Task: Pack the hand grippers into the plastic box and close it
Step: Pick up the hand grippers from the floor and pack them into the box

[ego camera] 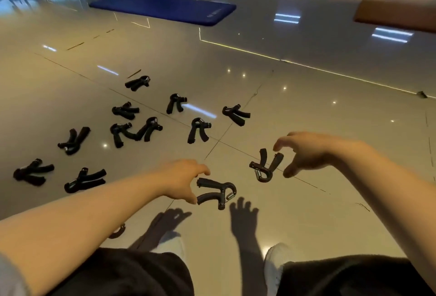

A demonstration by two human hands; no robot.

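One view only, from the person's head, looking forward and steeply down over both outstretched forearms to the glossy floor (306, 107). The wide lens bends the scene's edges. The knees sit close at the bottom edge; blue mats (165, 8) lie far off at the top.

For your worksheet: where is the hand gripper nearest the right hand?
In the head view, lower right of centre on the floor, that hand gripper lies just left of the open right hand.

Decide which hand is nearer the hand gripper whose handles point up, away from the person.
Right. The right hand curls open just right of that hand gripper; the left hand sits farther left, by another one.
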